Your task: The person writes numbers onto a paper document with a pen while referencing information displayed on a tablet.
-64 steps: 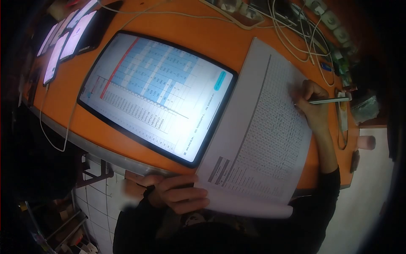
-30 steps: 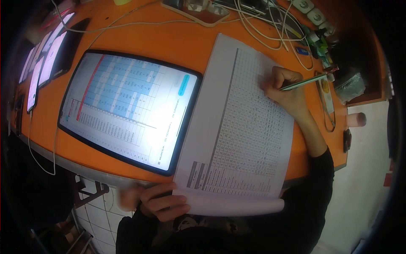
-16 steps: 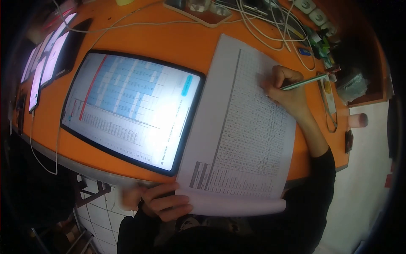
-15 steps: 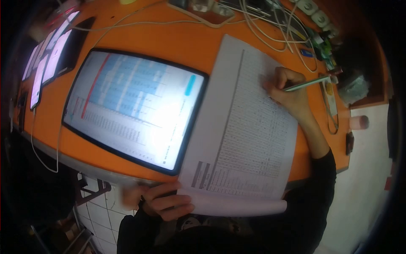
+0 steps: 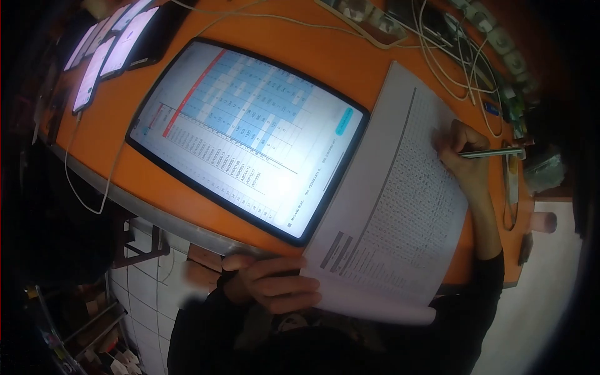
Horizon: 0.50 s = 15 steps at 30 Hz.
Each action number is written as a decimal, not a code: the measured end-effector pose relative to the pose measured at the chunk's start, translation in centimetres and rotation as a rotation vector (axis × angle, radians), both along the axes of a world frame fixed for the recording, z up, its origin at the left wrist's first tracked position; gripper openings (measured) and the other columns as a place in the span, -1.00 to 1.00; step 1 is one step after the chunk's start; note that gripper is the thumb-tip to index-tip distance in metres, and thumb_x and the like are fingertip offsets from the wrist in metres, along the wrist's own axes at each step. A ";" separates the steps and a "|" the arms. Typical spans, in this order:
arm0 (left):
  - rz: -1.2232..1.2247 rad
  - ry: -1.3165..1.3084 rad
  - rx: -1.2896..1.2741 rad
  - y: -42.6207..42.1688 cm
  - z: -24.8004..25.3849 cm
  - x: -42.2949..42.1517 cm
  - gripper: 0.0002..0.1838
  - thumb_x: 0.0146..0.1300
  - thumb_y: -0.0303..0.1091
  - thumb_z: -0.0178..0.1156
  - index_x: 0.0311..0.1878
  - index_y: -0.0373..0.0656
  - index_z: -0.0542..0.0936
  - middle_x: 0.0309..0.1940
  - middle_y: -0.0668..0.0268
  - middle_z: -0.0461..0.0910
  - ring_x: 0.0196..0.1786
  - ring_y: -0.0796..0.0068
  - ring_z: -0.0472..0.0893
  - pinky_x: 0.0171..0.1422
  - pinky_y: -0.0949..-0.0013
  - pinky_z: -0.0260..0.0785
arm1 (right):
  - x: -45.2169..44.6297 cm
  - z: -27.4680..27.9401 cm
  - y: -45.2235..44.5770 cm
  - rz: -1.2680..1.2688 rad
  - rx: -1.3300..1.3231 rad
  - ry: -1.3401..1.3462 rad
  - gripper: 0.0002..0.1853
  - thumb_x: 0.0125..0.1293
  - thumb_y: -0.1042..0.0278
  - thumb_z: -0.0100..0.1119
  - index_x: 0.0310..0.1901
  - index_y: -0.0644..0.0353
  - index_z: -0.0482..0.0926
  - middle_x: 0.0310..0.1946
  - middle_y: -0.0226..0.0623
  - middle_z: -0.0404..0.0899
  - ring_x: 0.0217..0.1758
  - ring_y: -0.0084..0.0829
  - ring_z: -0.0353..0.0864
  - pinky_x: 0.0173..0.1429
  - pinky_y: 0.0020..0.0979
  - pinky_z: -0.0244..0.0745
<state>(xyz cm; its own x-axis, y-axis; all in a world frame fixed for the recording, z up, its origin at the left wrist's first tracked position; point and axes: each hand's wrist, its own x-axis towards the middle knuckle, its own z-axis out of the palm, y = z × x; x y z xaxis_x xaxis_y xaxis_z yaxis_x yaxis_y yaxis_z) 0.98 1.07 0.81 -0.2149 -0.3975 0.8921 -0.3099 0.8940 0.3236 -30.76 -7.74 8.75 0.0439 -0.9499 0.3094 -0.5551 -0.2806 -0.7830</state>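
Note:
A printed sheet with a dense table (image 5: 400, 206) lies at a slant on the orange desk, its near end curled over the edge. My left hand (image 5: 278, 281) grips the sheet's lower left corner, fingers on top. In my right hand (image 5: 465, 156) is a slim pen (image 5: 494, 152), pinched with its rear end pointing right; the fingers rest on the sheet's upper right part, and the tip is hidden. Left of the sheet, a large tablet (image 5: 250, 144) shows a spreadsheet with blue cells and a red line.
Several lit phones (image 5: 94, 75) lie at the upper left, one with a white cable (image 5: 72, 169). Tangled cables (image 5: 465, 69), a tray (image 5: 369, 28) and sockets (image 5: 500, 40) are at the back right. A pink cylindrical object (image 5: 544, 222) is beyond the right edge.
The view has turned, so the tablet, sheet and both hands appear further right. My left hand still grips the sheet and my right hand still holds the pen.

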 end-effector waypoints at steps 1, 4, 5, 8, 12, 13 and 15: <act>-0.001 0.003 -0.002 0.0 -0.1 -0.1 -0.69 0.00 0.07 0.20 -0.22 0.30 0.37 -0.27 0.70 0.45 -0.11 0.71 0.48 0.29 0.26 -0.26 | 0.0 0.1 0.1 -0.001 -0.002 0.003 -0.64 -0.09 0.74 0.06 -0.70 0.10 0.11 -0.71 -0.52 0.21 -0.76 -0.77 0.17 -0.70 -0.70 0.06; 0.015 0.038 -0.001 0.1 -0.2 -0.3 -0.69 -0.01 0.06 0.21 -0.22 0.30 0.37 -0.27 0.70 0.45 -0.11 0.70 0.48 0.29 0.25 -0.26 | 0.1 0.5 0.2 -0.026 0.131 -0.220 -0.65 -0.03 0.72 0.09 -0.66 0.10 0.15 -0.70 -0.52 0.22 -0.75 -0.78 0.20 -0.71 -0.72 0.07; 0.011 0.032 -0.003 0.0 -0.1 -0.2 -0.69 -0.01 0.06 0.21 -0.23 0.30 0.38 -0.27 0.70 0.45 -0.11 0.70 0.48 0.30 0.24 -0.27 | 0.1 0.5 0.1 -0.006 0.125 -0.273 -0.66 -0.01 0.71 0.11 -0.64 0.10 0.17 -0.69 -0.52 0.24 -0.73 -0.78 0.21 -0.70 -0.72 0.10; -0.004 0.010 -0.008 -0.1 0.0 0.0 -0.68 -0.04 0.07 0.22 -0.24 0.30 0.38 -0.26 0.70 0.45 -0.11 0.70 0.47 0.32 0.24 -0.31 | 0.7 0.7 -0.5 0.015 0.089 -0.290 -0.68 0.00 0.70 0.15 -0.62 0.11 0.22 -0.67 -0.51 0.27 -0.72 -0.77 0.23 -0.68 -0.72 0.14; -0.037 -0.082 0.049 0.3 -0.1 0.7 -0.68 -0.04 0.11 0.21 -0.25 0.33 0.38 -0.27 0.72 0.43 -0.11 0.72 0.46 0.37 0.23 -0.36 | 1.0 0.1 -1.1 0.097 0.011 -0.192 -0.66 -0.04 0.71 0.22 -0.62 0.12 0.24 -0.67 -0.50 0.30 -0.75 -0.76 0.24 -0.70 -0.71 0.17; -0.058 -0.076 0.047 0.2 -0.1 0.5 -0.68 -0.04 0.11 0.21 -0.25 0.33 0.38 -0.27 0.72 0.43 -0.11 0.72 0.46 0.37 0.23 -0.36 | 0.5 0.2 -0.9 0.109 0.054 -0.209 -0.63 -0.06 0.71 0.24 -0.66 0.11 0.22 -0.70 -0.52 0.29 -0.74 -0.77 0.27 -0.68 -0.72 0.18; -0.002 -0.006 -0.008 0.0 -0.2 0.1 -0.69 -0.02 0.16 0.18 -0.26 0.37 0.36 -0.30 0.73 0.41 -0.12 0.75 0.45 0.38 0.23 -0.36 | 0.0 0.3 -0.6 0.077 0.076 -0.202 -0.62 -0.06 0.70 0.23 -0.68 0.11 0.21 -0.71 -0.52 0.29 -0.74 -0.77 0.28 -0.68 -0.72 0.18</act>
